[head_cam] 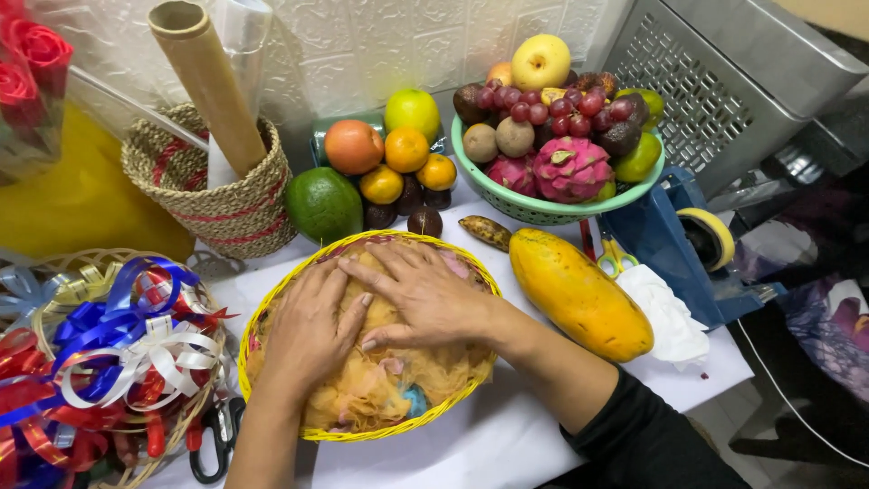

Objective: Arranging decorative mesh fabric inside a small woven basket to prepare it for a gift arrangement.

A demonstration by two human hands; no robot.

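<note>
Both my hands lie flat inside a round yellow wicker basket on the white-covered table. My left hand presses palm down on the orange mesh padding that fills the basket. My right hand rests beside it, fingers spread, partly overlapping the left one. Neither hand grips anything. A large yellow-orange papaya lies just right of the basket.
Behind stand a green bowl of mixed fruit, loose oranges and an avocado, a woven basket with paper rolls. Left: a basket of ribbon bows, black scissors. Right: a blue tape dispenser.
</note>
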